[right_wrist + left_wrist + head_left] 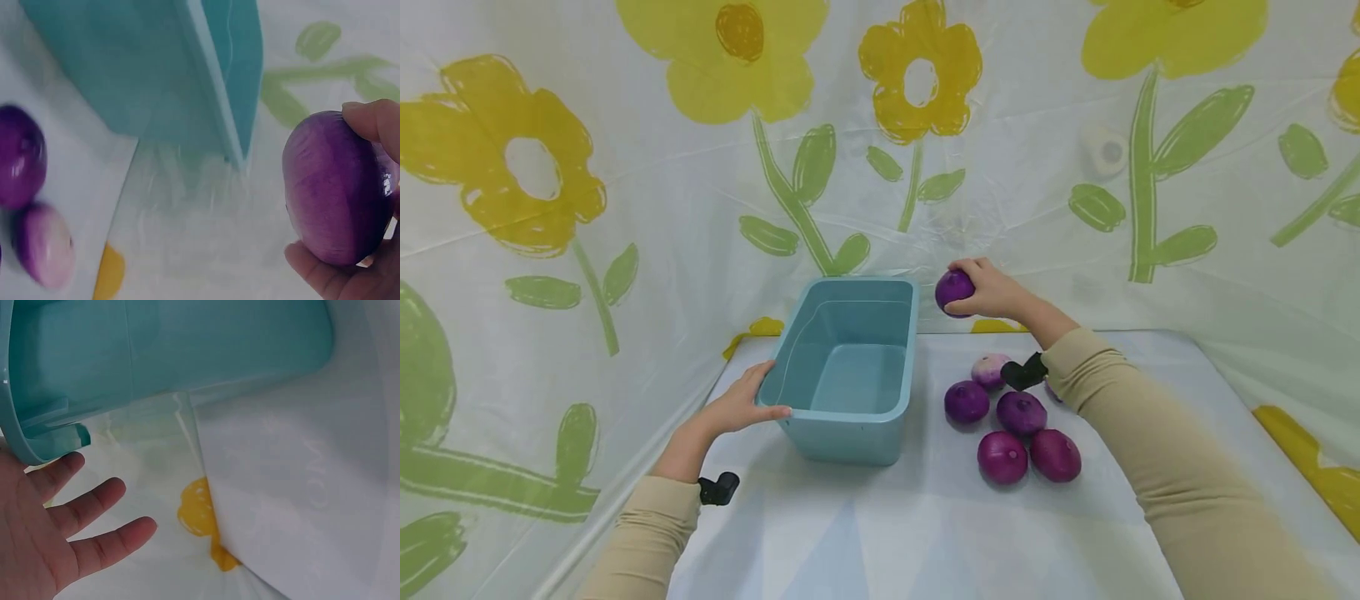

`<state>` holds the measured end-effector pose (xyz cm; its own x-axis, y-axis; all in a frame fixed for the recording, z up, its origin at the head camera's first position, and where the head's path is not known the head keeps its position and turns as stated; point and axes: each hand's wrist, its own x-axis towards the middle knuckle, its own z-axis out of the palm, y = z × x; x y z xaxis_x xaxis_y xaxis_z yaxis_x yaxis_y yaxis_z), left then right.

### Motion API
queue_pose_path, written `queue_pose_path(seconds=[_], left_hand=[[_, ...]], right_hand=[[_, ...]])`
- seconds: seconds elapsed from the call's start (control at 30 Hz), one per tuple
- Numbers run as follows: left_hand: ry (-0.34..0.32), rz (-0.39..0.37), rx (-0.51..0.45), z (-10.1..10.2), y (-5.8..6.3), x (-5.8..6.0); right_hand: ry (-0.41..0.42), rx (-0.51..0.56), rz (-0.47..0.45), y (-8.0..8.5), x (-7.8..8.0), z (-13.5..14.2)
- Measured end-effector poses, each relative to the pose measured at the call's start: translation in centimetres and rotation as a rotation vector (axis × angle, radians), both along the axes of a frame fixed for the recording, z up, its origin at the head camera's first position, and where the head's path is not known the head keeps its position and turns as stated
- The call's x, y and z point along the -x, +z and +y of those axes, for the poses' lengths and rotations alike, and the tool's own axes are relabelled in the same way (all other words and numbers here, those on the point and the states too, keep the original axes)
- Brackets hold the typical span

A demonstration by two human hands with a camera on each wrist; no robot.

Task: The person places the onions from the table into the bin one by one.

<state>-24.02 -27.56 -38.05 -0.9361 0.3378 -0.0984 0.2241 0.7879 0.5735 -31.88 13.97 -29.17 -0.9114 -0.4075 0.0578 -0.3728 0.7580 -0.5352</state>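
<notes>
A purple onion is gripped in my right hand, raised above the far edge of the table and just right of the light-blue bin. In the right wrist view, fingers and thumb curve round the onion. My left hand touches the bin's near left corner, its thumb along the front rim. The left wrist view shows its fingers fairly straight and spread beside the bin. The visible inside of the bin holds no onions.
Several onions lie grouped on the white table right of the bin, among them a pale one and a reddish-purple one. My right wrist partly hides another. A flower-printed curtain hangs behind the table and at its sides.
</notes>
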Motion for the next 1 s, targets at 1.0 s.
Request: queue_pose_path(seconds=[1.0], left_hand=[[-0.003,-0.021,-0.030,0.0,-0.2,-0.1]], right_hand=[[0.247,0.069,-0.087,-1.3,-3.0,-8.1]])
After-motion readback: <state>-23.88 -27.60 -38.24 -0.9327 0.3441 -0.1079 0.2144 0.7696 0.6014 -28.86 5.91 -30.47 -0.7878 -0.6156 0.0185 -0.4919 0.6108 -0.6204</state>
